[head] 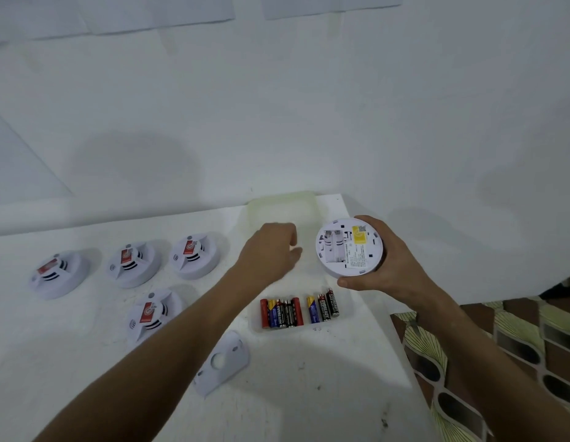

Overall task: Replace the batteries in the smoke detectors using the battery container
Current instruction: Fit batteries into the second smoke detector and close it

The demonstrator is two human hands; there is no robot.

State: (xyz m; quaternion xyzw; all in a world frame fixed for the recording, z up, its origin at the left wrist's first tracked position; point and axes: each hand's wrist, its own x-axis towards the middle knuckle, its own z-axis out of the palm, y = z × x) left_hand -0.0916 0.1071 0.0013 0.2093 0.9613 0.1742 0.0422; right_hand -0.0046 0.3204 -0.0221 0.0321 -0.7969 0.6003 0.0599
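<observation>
Four smoke detectors (58,273) are lying face-up on the left of the white surface (309,393), one of them nearer the viewer than the other three, each bearing a red label; they look like light, rigid plastic discs, best taken by the rim. A detached mounting plate (221,365) is resting near the front edge. At centre, the left hand (270,250) is reaching forward, palm down, over the clear battery container (255,325); its fingers are curling under, and whether that grip is closing on anything cannot be told. Loose batteries (282,312) are lying side by side along the container's near wall, with a smaller group (323,307) just beside them; these are small, smooth cylinders, likely to roll, and probably call for a fingertip pinch at mid-length. The pale lid (283,202) is sitting beyond. At right, the right hand (382,260) is cradling an opened detector (349,247) by its edge, underside up, its battery bay appearing vacant.
</observation>
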